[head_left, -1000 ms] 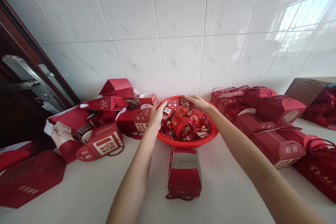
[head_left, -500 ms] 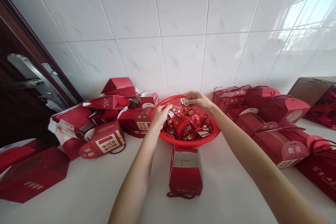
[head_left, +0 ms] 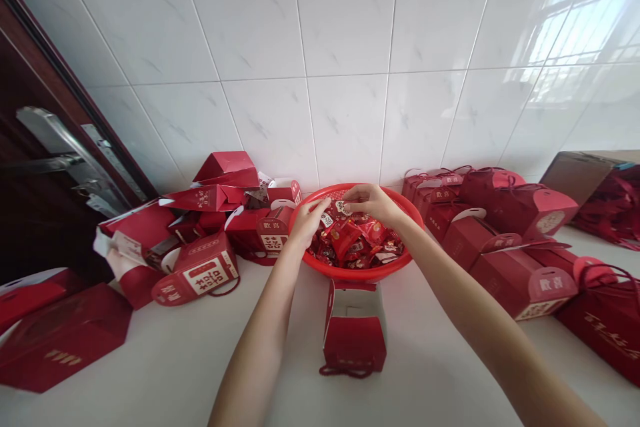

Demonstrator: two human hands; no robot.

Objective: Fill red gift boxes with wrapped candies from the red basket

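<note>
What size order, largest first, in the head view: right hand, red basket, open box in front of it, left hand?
1. Red basket
2. Open box
3. Right hand and left hand: too alike to rank

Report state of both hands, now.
Left hand: over the red basket; grip can't be told.
Right hand: closed on a white-labelled packet.

we see a dark door (head_left: 30, 227) with a silver handle (head_left: 60, 162) at left, a white tiled wall (head_left: 345, 20) across the top, a window reflection (head_left: 580, 27) at upper right, a grey-brown carton (head_left: 570, 175) at right.
</note>
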